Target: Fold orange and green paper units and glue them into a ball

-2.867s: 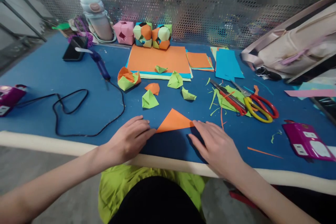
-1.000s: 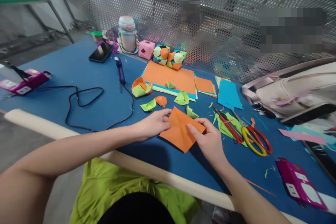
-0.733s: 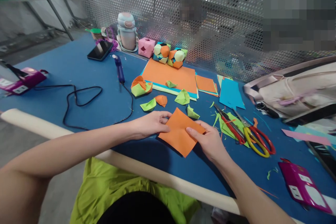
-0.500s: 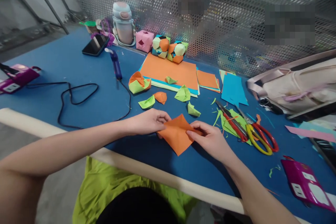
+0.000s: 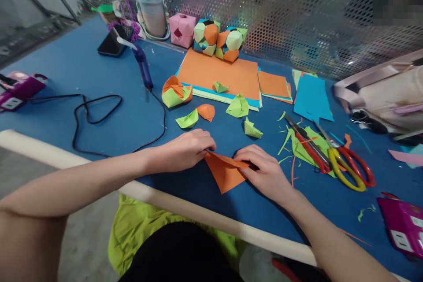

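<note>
A square of orange origami paper (image 5: 228, 175), folded over into a triangle whose tip points toward me, is held between my hands above the blue table (image 5: 185, 194). My left hand (image 5: 193, 147) pinches its left corner. At the right corner, my right hand (image 5: 262, 167) grips it between thumb and fingers. Just beyond lie folded pieces: a green one (image 5: 187, 120), an orange one (image 5: 206, 112), a larger green one (image 5: 238, 105) and a small green one (image 5: 252, 128). Farther back sits a joined orange-and-green piece (image 5: 176, 92).
Scissors (image 5: 350, 167) and a red-handled cutter (image 5: 309, 145) lie on green scraps at right. Behind are stacked orange sheets (image 5: 218, 72), blue paper (image 5: 313, 97), paper balls (image 5: 231, 44) and a pink paper cube (image 5: 182, 30). A glue gun (image 5: 142, 66) trails a black cord at left.
The orange paper was spread as a diamond; its far corner is now folded down toward me. Both hands still hold its sides. The camera view has tilted down slightly.
</note>
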The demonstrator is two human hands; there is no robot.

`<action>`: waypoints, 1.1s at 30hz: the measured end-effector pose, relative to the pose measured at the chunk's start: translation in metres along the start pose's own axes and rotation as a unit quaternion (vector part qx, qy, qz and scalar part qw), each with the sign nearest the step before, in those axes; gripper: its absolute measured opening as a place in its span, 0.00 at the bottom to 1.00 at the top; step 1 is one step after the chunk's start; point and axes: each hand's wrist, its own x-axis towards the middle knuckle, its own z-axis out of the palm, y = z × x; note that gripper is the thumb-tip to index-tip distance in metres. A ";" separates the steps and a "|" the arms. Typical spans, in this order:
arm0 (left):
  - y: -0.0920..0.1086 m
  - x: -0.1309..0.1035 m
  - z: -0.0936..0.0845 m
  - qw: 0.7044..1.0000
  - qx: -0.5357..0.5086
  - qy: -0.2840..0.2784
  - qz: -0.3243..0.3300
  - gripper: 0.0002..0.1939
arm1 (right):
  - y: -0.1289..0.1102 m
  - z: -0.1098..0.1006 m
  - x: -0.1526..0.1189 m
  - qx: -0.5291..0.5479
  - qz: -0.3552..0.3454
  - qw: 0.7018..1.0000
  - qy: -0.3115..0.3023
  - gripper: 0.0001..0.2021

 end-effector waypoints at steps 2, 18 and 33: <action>-0.001 -0.001 -0.005 1.000 0.003 -0.015 -0.010 0.08 | 0.002 0.000 -0.002 0.001 -0.031 1.000 -0.002 0.11; -0.006 -0.002 -0.014 0.996 -0.044 -0.060 -0.041 0.08 | 0.007 0.001 -0.009 0.015 -0.153 0.986 -0.068 0.13; -0.005 -0.003 -0.016 0.995 -0.048 -0.066 -0.057 0.09 | 0.009 -0.002 -0.010 0.005 -0.190 0.972 -0.139 0.19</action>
